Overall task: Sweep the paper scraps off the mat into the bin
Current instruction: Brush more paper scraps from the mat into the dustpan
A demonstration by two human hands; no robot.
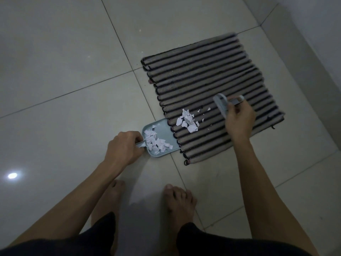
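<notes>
Head view: my left hand (124, 145) clamps the dustpan (162, 134) handle, my right hand (239, 121) grips the brush (221, 104). Paper scraps (188, 121) lie on the mat (212, 93) beside the pan (featherlight, flighty); I'd sweep gently, low.

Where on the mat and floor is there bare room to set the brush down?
The far half of the mat, beyond the brush in the right hand, is bare, as are the floor tiles to its left. It is crowded near the dustpan, held by the left hand, where scraps lie.
</notes>
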